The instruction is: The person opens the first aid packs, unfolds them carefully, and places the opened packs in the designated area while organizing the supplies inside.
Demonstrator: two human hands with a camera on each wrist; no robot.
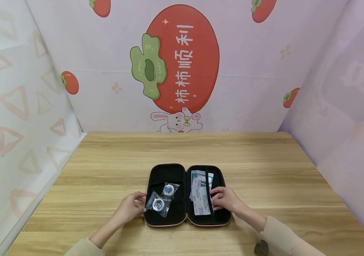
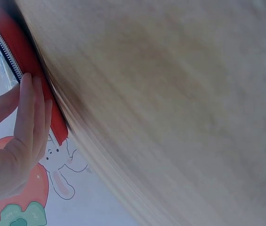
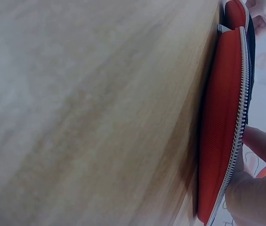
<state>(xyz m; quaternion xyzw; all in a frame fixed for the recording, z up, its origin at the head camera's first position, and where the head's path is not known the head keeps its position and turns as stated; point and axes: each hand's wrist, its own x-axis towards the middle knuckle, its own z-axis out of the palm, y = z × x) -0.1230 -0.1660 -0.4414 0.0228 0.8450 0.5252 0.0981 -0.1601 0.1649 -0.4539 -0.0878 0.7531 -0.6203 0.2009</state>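
An open zippered case [image 1: 166, 222] lies flat on the table, black inside and red outside. In its left half are two small clear bags, a nearer one [image 1: 158, 204] and a farther one [image 1: 169, 190], each with a round white coil-like item. Several printed flat packets [image 1: 200, 199] lie in the right half under a black elastic strap [image 1: 207, 185]. My left hand [image 1: 131, 206] holds the case's left edge, fingers along the red outer wall [image 2: 22, 42] and thumb by the zipper. Over the right half, my right hand [image 1: 228, 200] pinches the packets' right edge beside the strap.
The wooden table [image 1: 121, 153] reaches back to a printed cloth backdrop [image 1: 245, 71], with cloth walls on both sides. A dark object [image 1: 261, 248] sits by the right sleeve at the front edge of the head view.
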